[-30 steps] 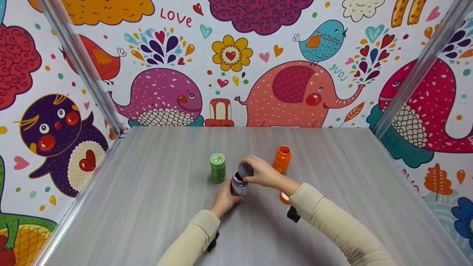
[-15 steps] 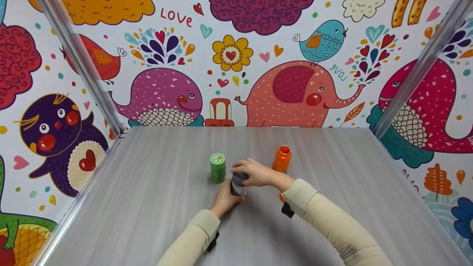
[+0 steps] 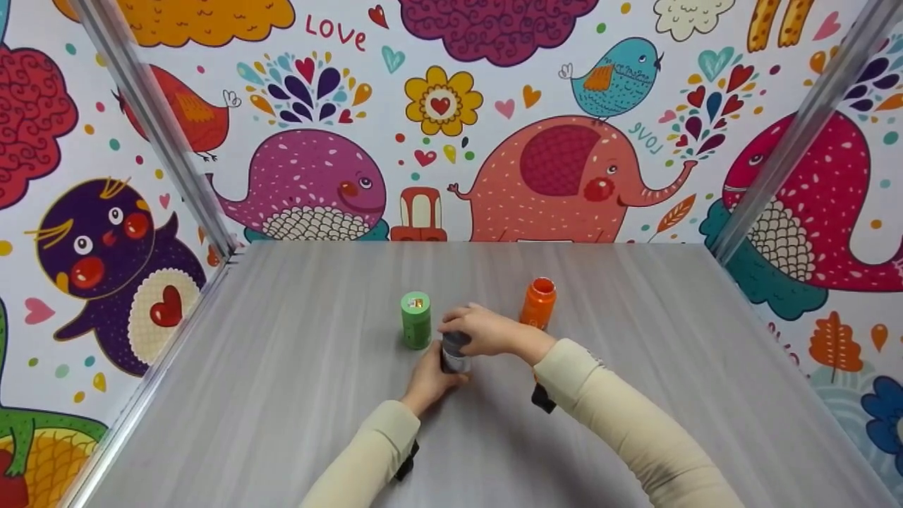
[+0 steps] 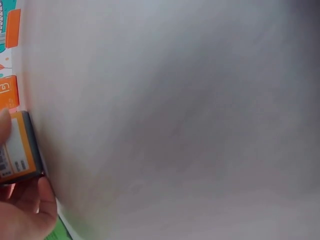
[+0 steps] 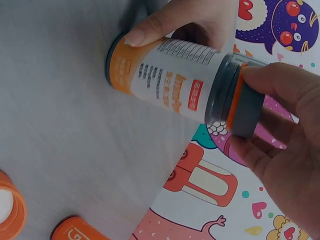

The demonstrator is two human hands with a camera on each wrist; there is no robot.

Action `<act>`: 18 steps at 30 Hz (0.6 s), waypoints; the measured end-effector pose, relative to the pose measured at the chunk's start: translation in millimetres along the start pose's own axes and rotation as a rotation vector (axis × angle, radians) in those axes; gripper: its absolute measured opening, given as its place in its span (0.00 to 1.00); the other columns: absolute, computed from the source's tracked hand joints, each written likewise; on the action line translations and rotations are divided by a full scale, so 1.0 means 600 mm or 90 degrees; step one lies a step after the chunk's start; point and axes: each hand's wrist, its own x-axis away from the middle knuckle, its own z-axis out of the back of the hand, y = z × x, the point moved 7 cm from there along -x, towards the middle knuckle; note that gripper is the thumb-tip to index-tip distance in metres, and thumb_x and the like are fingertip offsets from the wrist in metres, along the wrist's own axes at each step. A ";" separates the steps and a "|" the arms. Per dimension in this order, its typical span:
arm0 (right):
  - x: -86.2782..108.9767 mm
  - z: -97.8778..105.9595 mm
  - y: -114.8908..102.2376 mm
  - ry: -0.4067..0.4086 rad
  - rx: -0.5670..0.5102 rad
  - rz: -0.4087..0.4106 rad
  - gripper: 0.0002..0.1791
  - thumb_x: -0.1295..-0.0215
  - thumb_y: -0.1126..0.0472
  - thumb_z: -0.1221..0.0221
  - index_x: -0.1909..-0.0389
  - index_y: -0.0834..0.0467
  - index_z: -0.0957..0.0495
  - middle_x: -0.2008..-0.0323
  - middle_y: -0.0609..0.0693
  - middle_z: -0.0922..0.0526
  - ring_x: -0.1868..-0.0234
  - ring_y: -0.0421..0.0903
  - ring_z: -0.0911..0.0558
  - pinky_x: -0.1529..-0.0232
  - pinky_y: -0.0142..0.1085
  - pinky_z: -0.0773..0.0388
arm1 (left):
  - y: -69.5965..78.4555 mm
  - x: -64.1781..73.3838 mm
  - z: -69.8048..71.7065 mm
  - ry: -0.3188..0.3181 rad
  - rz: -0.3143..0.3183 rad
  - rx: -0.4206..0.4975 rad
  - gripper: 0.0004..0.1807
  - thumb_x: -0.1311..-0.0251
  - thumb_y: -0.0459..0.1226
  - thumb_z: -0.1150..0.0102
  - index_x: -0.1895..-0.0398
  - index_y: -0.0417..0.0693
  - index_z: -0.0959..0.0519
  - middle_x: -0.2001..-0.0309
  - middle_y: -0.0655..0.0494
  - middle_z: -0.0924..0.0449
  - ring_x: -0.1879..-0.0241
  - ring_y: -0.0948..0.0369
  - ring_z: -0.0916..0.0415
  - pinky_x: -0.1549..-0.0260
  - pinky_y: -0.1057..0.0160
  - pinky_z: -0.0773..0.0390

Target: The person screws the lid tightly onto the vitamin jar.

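Note:
A grey bottle (image 3: 455, 361) with a white and orange label stands upright on the table in the head view. My left hand (image 3: 429, 377) grips it low around the body; in the right wrist view the left thumb lies on the label (image 5: 170, 75). My right hand (image 3: 487, 331) pinches the dark grey cap (image 5: 247, 110) at the bottle's top, fingers and thumb on opposite sides. An orange ring shows at the cap's lower edge, right at the bottle's neck. In the left wrist view, only the bottle's lower end (image 4: 22, 150) appears.
Just left of the bottle stands a green container (image 3: 416, 321) with its lid on. An uncapped orange bottle (image 3: 538, 303) stands behind the right forearm. Its orange lid (image 5: 19, 215) lies on the table, mostly covered by the sleeve in the head view. Patterned walls enclose the table.
The right hand has brought the grey cap from a tilt over the open mouth down onto the bottle's top, shifting slightly left. The left hand has stayed around the bottle.

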 end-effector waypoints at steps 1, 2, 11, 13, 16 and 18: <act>-0.001 0.000 0.000 0.005 0.002 -0.005 0.23 0.43 0.65 0.40 0.44 0.56 0.26 0.44 0.54 0.27 0.46 0.51 0.30 0.46 0.42 0.29 | 0.000 0.000 0.000 0.000 0.000 0.001 0.36 0.59 0.35 0.29 0.47 0.35 0.35 0.48 0.40 0.28 0.48 0.47 0.31 0.45 0.48 0.35; -0.001 0.001 0.000 0.011 0.007 -0.008 0.23 0.44 0.64 0.39 0.45 0.56 0.25 0.45 0.55 0.26 0.47 0.51 0.29 0.48 0.42 0.28 | 0.000 0.000 0.000 -0.001 0.001 0.000 0.35 0.59 0.36 0.29 0.47 0.35 0.35 0.49 0.40 0.28 0.48 0.47 0.30 0.46 0.48 0.34; -0.008 0.001 0.007 0.058 0.072 -0.132 0.25 0.46 0.49 0.38 0.50 0.59 0.24 0.57 0.54 0.23 0.63 0.46 0.26 0.60 0.37 0.23 | 0.001 0.001 0.000 -0.009 0.009 -0.006 0.35 0.58 0.37 0.29 0.47 0.36 0.35 0.49 0.41 0.27 0.49 0.49 0.30 0.47 0.48 0.33; -0.009 0.000 0.009 0.068 0.083 -0.161 0.27 0.46 0.45 0.38 0.51 0.60 0.24 0.60 0.54 0.23 0.66 0.46 0.26 0.61 0.37 0.22 | 0.002 0.002 0.001 -0.006 0.003 -0.005 0.35 0.58 0.37 0.29 0.47 0.36 0.35 0.49 0.41 0.27 0.49 0.48 0.30 0.47 0.48 0.33; -0.010 -0.002 0.012 0.087 0.090 -0.198 0.30 0.47 0.41 0.39 0.55 0.63 0.25 0.66 0.54 0.25 0.70 0.46 0.27 0.66 0.37 0.23 | 0.002 0.003 0.001 -0.002 -0.006 -0.001 0.33 0.58 0.37 0.29 0.49 0.37 0.33 0.50 0.42 0.26 0.49 0.49 0.29 0.47 0.48 0.33; -0.010 -0.004 0.015 0.098 0.093 -0.223 0.32 0.47 0.38 0.40 0.56 0.63 0.26 0.67 0.54 0.26 0.71 0.46 0.27 0.67 0.37 0.23 | 0.002 0.004 0.000 -0.004 -0.007 -0.002 0.33 0.58 0.37 0.29 0.49 0.36 0.33 0.50 0.42 0.26 0.49 0.49 0.29 0.47 0.48 0.33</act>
